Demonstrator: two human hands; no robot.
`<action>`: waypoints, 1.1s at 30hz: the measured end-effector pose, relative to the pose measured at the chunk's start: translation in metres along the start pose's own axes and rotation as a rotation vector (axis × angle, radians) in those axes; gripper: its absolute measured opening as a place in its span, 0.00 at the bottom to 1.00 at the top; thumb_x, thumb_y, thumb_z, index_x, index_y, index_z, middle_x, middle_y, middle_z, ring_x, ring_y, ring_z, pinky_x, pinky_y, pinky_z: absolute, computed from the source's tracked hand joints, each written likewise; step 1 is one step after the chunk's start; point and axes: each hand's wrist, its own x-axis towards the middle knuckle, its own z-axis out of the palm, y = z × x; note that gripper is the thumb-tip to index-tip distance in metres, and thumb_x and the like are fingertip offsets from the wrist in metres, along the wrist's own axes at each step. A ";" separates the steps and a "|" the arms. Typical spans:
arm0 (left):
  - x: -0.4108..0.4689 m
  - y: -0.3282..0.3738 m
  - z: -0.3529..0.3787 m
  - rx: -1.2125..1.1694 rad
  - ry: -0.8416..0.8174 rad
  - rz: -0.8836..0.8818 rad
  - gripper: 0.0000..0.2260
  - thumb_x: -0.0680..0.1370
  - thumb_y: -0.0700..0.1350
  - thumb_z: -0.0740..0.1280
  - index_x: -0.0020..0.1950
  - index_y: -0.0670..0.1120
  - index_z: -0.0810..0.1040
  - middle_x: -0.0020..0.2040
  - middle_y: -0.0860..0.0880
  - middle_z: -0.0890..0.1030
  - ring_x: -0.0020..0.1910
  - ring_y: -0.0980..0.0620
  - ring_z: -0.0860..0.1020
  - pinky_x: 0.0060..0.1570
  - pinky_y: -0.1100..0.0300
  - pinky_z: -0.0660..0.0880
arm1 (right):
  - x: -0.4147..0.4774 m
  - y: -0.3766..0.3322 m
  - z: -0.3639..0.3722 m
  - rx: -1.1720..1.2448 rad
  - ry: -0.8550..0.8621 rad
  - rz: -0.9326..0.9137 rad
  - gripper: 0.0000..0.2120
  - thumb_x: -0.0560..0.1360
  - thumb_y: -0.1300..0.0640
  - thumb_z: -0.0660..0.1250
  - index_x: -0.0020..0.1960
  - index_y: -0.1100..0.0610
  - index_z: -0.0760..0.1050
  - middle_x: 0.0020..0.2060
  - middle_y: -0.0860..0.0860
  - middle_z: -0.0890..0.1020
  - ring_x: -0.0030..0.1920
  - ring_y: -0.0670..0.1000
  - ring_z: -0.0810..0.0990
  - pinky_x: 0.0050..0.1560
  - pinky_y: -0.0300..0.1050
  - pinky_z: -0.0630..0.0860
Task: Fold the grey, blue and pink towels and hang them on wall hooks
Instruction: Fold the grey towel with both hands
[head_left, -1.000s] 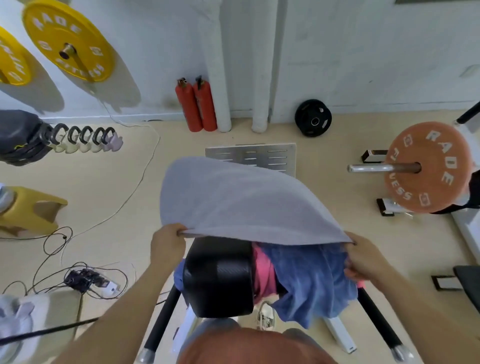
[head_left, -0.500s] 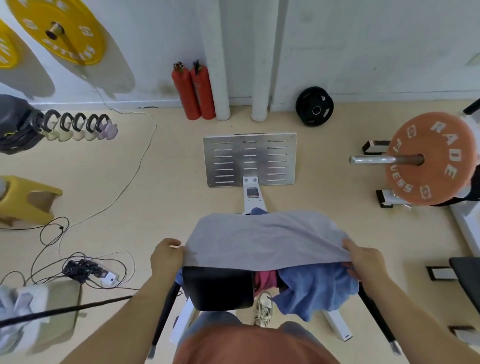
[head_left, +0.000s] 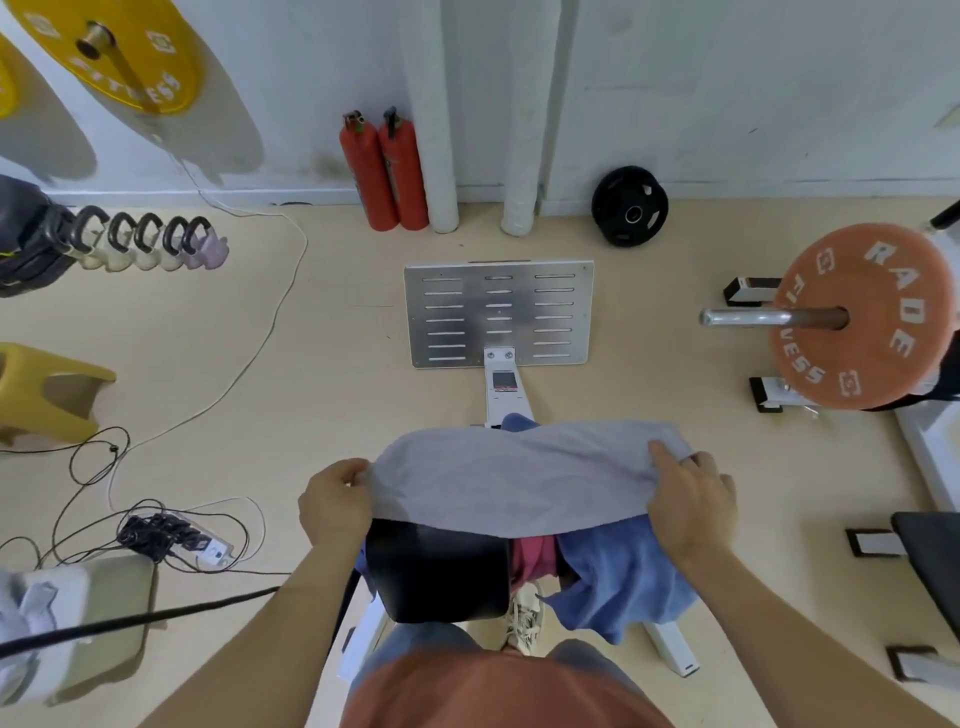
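A grey towel (head_left: 514, 480) lies spread over the black padded bench (head_left: 441, 571) in front of me. My left hand (head_left: 335, 501) grips its left edge. My right hand (head_left: 688, 501) rests on its right end, fingers pressed onto the cloth. Under the grey towel a blue towel (head_left: 618, 577) hangs off the bench's right side. A strip of the pink towel (head_left: 532, 558) shows between the black pad and the blue towel. No wall hooks are in view.
A slotted metal footplate (head_left: 498, 312) lies on the floor ahead. Two red fire extinguishers (head_left: 384, 171) and white pipes stand at the wall. An orange weight plate (head_left: 857, 317) on a bar is right. Cables and a power strip (head_left: 176, 538) lie left, near a yellow stool (head_left: 47, 395).
The grey towel, held billowing up in the air a second ago, has come down flat onto the bench. My right hand has shifted from gripping its edge to lying on top of it.
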 end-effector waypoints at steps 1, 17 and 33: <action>-0.004 0.011 -0.002 -0.032 0.037 0.060 0.12 0.74 0.38 0.64 0.49 0.50 0.84 0.47 0.49 0.84 0.47 0.46 0.78 0.46 0.61 0.68 | 0.000 -0.007 -0.009 0.099 0.036 0.005 0.26 0.71 0.66 0.59 0.68 0.54 0.70 0.51 0.56 0.81 0.57 0.58 0.72 0.51 0.51 0.68; -0.112 0.182 -0.033 -0.886 -0.385 0.195 0.11 0.76 0.34 0.65 0.51 0.48 0.80 0.40 0.45 0.82 0.37 0.48 0.80 0.37 0.60 0.79 | -0.006 -0.116 -0.131 1.564 -0.195 0.068 0.15 0.78 0.52 0.64 0.47 0.64 0.81 0.41 0.61 0.84 0.41 0.53 0.81 0.44 0.48 0.76; -0.111 0.225 -0.127 -0.447 -0.396 1.126 0.15 0.73 0.37 0.71 0.52 0.57 0.83 0.54 0.59 0.79 0.55 0.59 0.77 0.48 0.66 0.75 | -0.017 -0.103 -0.245 1.631 -0.279 -0.263 0.18 0.78 0.49 0.63 0.33 0.56 0.77 0.30 0.52 0.77 0.35 0.50 0.77 0.37 0.41 0.73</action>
